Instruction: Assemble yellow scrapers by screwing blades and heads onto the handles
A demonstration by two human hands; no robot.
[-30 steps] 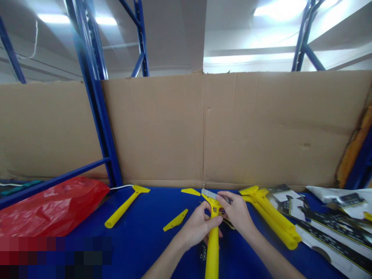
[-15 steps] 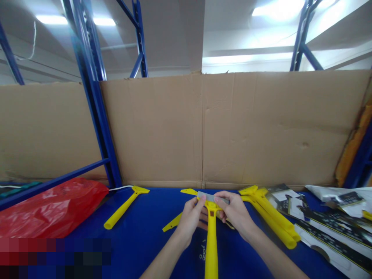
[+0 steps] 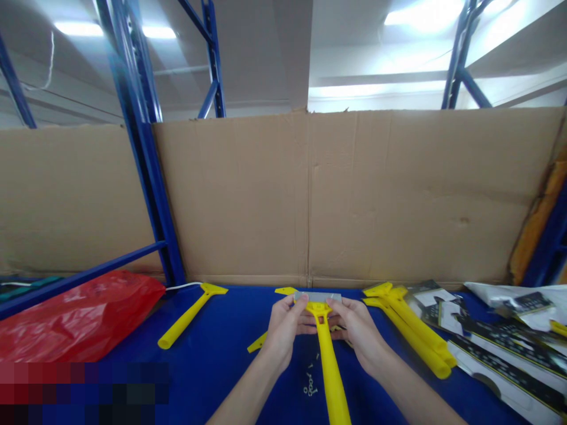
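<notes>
Between my two hands is a yellow scraper (image 3: 330, 366), its long handle pointing down toward me. A flat grey metal blade (image 3: 321, 296) lies across the scraper's head. My left hand (image 3: 286, 327) grips the left end of the head, thumb on top at the blade. On the other end, my right hand (image 3: 354, 327) holds on the same way, its thumb pressing the blade's right part. Fingers of both hands curl underneath, partly hidden. Behind my left hand, yellow pieces (image 3: 257, 342) lie on the blue table (image 3: 212, 378), partly covered.
A single yellow scraper handle (image 3: 188, 319) lies to the left, beside a red plastic bag (image 3: 84, 313). Several yellow scraper handles (image 3: 411, 333) are stacked to the right. Beyond them are black-and-white packaging cards (image 3: 509, 360). A cardboard wall (image 3: 248, 200) and blue rack post (image 3: 150, 177) stand behind.
The blade has turned level and now sits squarely across the head. The scraper's handle end has swung to the right, and my left hand has shifted slightly left.
</notes>
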